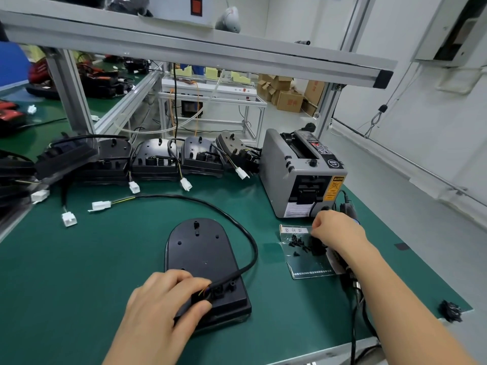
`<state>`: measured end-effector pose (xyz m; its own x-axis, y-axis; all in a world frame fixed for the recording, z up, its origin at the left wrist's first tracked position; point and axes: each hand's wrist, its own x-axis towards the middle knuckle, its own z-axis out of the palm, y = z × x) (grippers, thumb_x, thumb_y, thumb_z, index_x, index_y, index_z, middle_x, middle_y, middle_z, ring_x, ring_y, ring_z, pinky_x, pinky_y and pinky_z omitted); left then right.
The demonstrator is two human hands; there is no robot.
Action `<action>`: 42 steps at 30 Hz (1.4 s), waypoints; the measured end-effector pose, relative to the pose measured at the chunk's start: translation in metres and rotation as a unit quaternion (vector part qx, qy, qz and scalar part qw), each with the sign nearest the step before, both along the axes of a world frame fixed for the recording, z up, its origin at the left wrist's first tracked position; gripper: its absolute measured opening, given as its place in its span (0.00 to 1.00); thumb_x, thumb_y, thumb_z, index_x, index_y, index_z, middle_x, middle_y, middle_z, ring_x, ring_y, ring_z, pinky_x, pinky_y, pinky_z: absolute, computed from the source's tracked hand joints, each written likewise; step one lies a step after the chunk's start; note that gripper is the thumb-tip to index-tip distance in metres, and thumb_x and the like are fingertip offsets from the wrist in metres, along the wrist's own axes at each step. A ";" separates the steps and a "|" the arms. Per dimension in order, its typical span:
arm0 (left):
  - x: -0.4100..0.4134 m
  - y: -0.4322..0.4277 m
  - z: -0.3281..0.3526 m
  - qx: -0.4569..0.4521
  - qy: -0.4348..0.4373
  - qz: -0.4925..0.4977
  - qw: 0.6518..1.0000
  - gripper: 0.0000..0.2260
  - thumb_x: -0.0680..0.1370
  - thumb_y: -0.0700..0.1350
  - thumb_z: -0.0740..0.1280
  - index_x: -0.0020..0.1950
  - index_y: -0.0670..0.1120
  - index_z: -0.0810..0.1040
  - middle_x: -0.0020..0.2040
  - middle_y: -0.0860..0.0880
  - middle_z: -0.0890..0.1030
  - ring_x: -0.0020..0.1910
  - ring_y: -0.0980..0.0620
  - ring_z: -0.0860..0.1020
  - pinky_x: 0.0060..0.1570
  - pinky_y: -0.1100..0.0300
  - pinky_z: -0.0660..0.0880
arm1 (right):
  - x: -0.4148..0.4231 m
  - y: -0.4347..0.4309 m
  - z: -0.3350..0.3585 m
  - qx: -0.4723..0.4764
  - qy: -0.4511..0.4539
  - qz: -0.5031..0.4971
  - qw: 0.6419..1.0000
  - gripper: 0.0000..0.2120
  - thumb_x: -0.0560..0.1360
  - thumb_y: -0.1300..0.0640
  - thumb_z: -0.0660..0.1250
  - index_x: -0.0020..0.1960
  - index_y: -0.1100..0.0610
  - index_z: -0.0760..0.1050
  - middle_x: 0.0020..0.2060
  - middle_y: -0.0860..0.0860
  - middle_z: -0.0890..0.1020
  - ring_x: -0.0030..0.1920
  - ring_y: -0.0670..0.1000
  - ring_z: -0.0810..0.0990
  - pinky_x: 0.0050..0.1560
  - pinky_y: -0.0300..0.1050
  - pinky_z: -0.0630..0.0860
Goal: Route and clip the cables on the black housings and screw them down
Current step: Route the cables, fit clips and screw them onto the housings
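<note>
The black housing [203,251] lies flat on the green worktop [79,272], close to the near edge, its rounded end pointing away. The left hand [160,306] rests on its near end, and the fingers [184,279] and thumb are curled around the cable [249,234] where it enters the housing. From there the cable loops out to the right and arcs back across the worktop to a white plug [101,206].

The right hand [336,230] hovers over a clear bag [308,267] with small black screws [296,239] on it. Its fingers are bent down toward them, but I cannot tell whether they pinch one. A dark corded tool [351,284] lies under the right forearm. A grey tape machine [287,169] stands just behind the bag, and a row of wired housings [155,159] lines the back.
</note>
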<state>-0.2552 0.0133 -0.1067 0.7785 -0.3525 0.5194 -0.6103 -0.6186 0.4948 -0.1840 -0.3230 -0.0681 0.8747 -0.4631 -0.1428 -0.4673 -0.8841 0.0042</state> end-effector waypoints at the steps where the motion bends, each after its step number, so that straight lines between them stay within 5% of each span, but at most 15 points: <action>1: 0.000 0.000 0.000 -0.002 0.004 -0.001 1.000 0.11 0.70 0.59 0.61 0.50 0.61 0.76 0.43 0.61 0.76 0.44 0.62 0.69 0.39 0.50 0.76 | 0.000 -0.001 -0.001 0.001 -0.005 -0.007 1.000 0.06 0.74 0.62 0.58 0.42 0.55 0.72 0.36 0.51 0.77 0.39 0.54 0.76 0.34 0.40 0.68; 7: -0.001 0.001 0.002 0.004 0.028 0.005 1.000 0.13 0.70 0.60 0.60 0.47 0.59 0.81 0.43 0.62 0.76 0.45 0.62 0.69 0.41 0.50 0.75 | 0.009 0.000 -0.007 0.002 0.035 -0.030 0.999 0.07 0.75 0.61 0.55 0.39 0.55 0.67 0.37 0.51 0.74 0.42 0.54 0.73 0.44 0.41 0.63; 16: -0.002 0.001 0.001 -0.018 0.068 0.005 0.998 0.15 0.69 0.64 0.59 0.48 0.62 0.80 0.45 0.66 0.75 0.49 0.65 0.68 0.49 0.61 0.67 | 0.015 0.001 -0.001 -0.006 0.075 0.002 0.997 0.07 0.75 0.64 0.58 0.39 0.57 0.67 0.36 0.52 0.73 0.40 0.55 0.71 0.39 0.41 0.68; 22: -0.003 0.001 0.002 -0.025 0.077 0.018 0.997 0.17 0.67 0.67 0.60 0.48 0.62 0.81 0.44 0.65 0.75 0.50 0.65 0.68 0.50 0.55 0.68 | 0.012 0.003 -0.003 -0.036 0.086 0.047 0.995 0.06 0.77 0.65 0.56 0.42 0.58 0.68 0.40 0.53 0.73 0.41 0.54 0.71 0.31 0.39 0.64; 33: -0.002 -0.004 0.003 -0.042 0.077 0.034 0.996 0.18 0.69 0.66 0.59 0.48 0.60 0.82 0.43 0.64 0.76 0.48 0.63 0.69 0.49 0.59 0.66 | 0.005 -0.006 -0.008 0.035 -0.199 0.035 0.979 0.10 0.77 0.58 0.56 0.41 0.50 0.72 0.33 0.49 0.80 0.36 0.51 0.78 0.47 0.48 0.76; 35: -0.002 -0.005 0.005 -0.047 0.082 0.038 0.995 0.18 0.69 0.66 0.58 0.47 0.60 0.82 0.43 0.64 0.76 0.49 0.63 0.69 0.50 0.59 0.66 | 0.003 0.004 0.001 0.096 -0.240 0.040 0.965 0.08 0.77 0.58 0.59 0.42 0.52 0.76 0.36 0.50 0.81 0.37 0.51 0.80 0.43 0.47 0.76; 38: -0.001 -0.009 0.011 -0.066 0.073 0.057 0.994 0.17 0.71 0.64 0.58 0.46 0.58 0.82 0.43 0.64 0.76 0.49 0.61 0.69 0.49 0.54 0.69 | -0.009 0.028 0.011 0.315 -0.284 0.016 0.905 0.07 0.75 0.56 0.67 0.39 0.49 0.79 0.33 0.44 0.81 0.33 0.45 0.76 0.34 0.41 0.72; 42: 0.010 -0.026 0.026 -0.075 0.045 0.061 0.994 0.09 0.75 0.54 0.64 0.46 0.54 0.83 0.43 0.62 0.78 0.49 0.59 0.72 0.49 0.54 0.71 | -0.026 0.080 0.012 0.556 -0.202 0.013 0.806 0.06 0.74 0.59 0.68 0.40 0.55 0.81 0.29 0.44 0.80 0.31 0.43 0.74 0.33 0.35 0.71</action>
